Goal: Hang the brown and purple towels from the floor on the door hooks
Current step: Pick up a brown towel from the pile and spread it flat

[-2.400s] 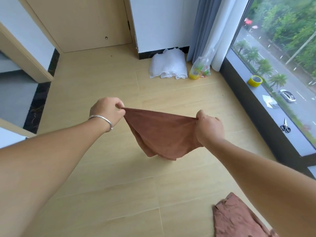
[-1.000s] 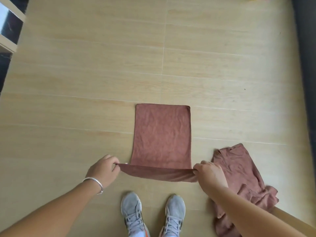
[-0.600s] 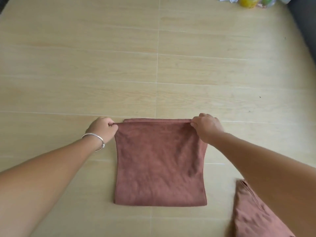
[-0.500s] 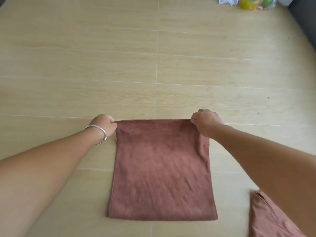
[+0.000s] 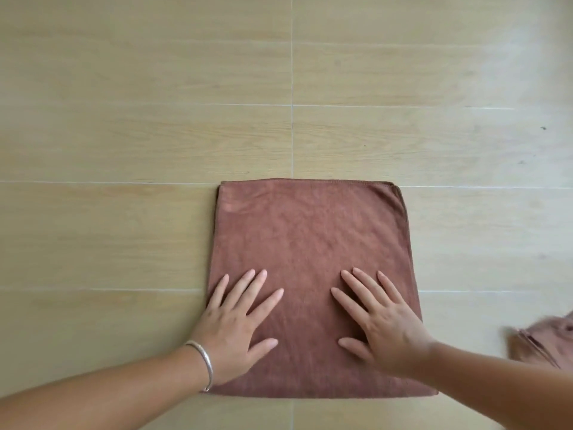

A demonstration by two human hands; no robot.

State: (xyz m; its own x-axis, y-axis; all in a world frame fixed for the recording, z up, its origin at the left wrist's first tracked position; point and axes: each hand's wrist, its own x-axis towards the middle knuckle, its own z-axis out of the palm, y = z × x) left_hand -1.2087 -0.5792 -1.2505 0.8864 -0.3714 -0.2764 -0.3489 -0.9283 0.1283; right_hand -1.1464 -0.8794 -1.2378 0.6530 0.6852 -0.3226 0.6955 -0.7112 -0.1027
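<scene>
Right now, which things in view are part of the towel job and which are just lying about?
Job:
- folded brown towel, flat on the floor
- left hand and right hand, pressing it flat

Lying about:
- crumpled brownish cloth at the right edge
- bracelet

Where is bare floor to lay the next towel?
Bare floor lies beyond the folded towel's far edge and along its left side. Its right side is tighter: a second cloth sits at the right edge. Both hands, left and right, press the towel's near half.
</scene>
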